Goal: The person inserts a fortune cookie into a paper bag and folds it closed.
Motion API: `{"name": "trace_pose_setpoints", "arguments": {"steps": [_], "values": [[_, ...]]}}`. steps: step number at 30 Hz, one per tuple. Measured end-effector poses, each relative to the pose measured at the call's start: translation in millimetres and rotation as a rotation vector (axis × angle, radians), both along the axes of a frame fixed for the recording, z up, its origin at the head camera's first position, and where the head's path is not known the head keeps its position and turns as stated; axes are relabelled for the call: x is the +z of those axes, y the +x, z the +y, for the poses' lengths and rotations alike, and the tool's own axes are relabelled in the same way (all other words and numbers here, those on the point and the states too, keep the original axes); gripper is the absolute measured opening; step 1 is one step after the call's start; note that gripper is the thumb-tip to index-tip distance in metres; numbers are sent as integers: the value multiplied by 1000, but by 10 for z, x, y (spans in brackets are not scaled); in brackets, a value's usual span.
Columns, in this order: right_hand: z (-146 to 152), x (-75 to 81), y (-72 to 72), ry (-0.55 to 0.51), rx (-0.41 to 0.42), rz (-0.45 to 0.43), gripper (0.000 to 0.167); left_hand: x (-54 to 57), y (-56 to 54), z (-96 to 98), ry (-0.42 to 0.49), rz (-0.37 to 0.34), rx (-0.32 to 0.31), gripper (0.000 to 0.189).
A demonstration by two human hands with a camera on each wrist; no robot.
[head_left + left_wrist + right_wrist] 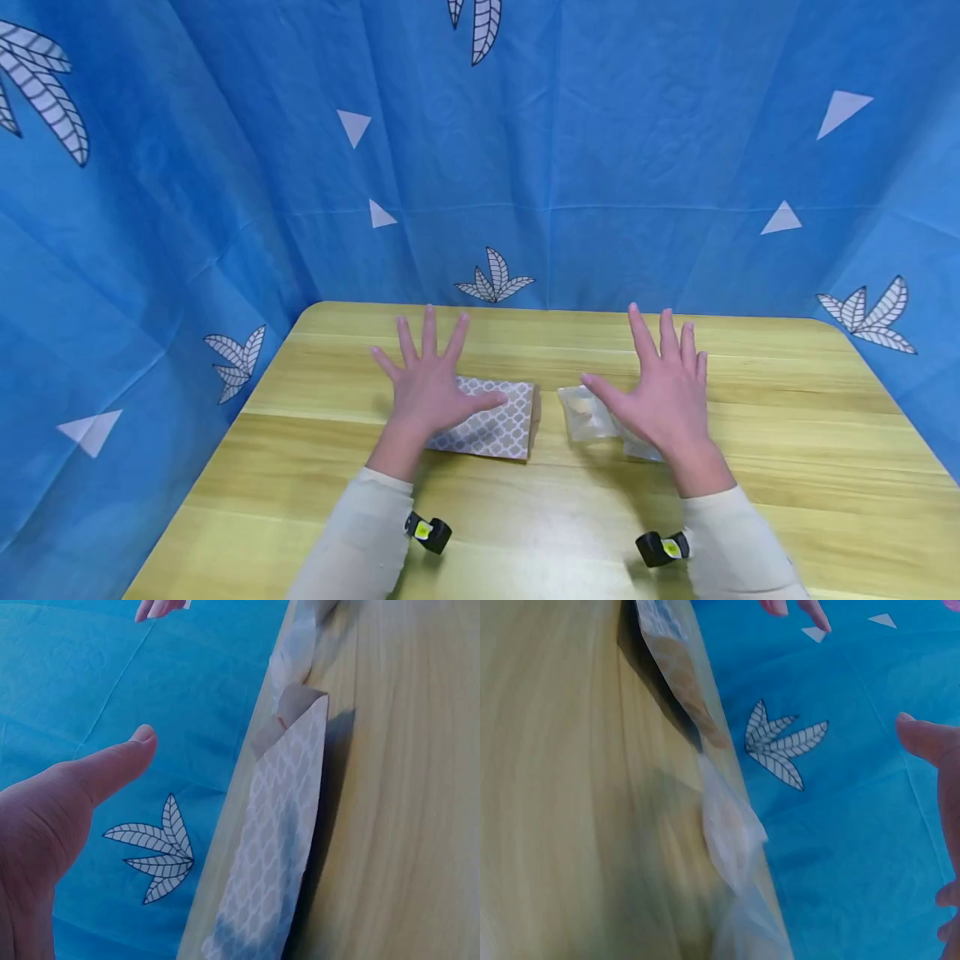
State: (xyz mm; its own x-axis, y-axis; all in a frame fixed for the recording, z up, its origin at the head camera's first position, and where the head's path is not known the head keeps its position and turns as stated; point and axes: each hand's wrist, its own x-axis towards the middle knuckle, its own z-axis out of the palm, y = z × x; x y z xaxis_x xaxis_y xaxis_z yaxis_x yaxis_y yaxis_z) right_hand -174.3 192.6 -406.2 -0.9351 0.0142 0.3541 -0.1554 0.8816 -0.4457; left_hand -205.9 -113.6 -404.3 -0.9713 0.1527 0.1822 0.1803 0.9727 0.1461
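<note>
A flat paper bag (491,429) with a grey-and-white lattice print lies on the wooden table, its brown open end toward the right. My left hand (431,387) hovers over the bag's left part with fingers spread, holding nothing. In the left wrist view its thumb (112,769) stands out above the bag (274,840). My right hand (667,396), also spread and holding nothing, is over small clear plastic packets. One packet (588,414) with something pale inside shows left of that hand; another (641,448) is partly hidden beneath it. The right wrist view shows the packets (731,825) beside the bag's end.
The light wooden table (525,525) has rounded far corners. A blue curtain (600,150) printed with white leaves and triangles hangs behind it and along the sides. Both wrists wear small black devices (429,532) on straps.
</note>
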Motion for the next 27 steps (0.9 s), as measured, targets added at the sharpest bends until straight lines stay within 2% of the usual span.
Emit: {"name": "trace_pose_setpoints", "arguments": {"steps": [3, 8, 13, 17, 23, 27], "values": [[-83, -55, -14, -61, 38, 43, 104, -24, 8, 40, 24, -7, -15, 126], [-251, -157, -26, -175, 101, 85, 102, -92, 14, 84, 77, -4, -79, 124], [-430, -239, -9, -289, 138, 45, 93, -167, 37, 101, 176, -46, -152, 123], [-551, -311, 1, -350, 160, -1, 83, -238, 58, 104, 237, -95, -178, 124], [-690, -409, 1, -407, 213, -36, 74, -345, 85, 93, 259, -122, -206, 125], [-761, -468, 19, -399, 226, -93, 72, -424, 93, 74, 259, -139, -223, 122]]}}
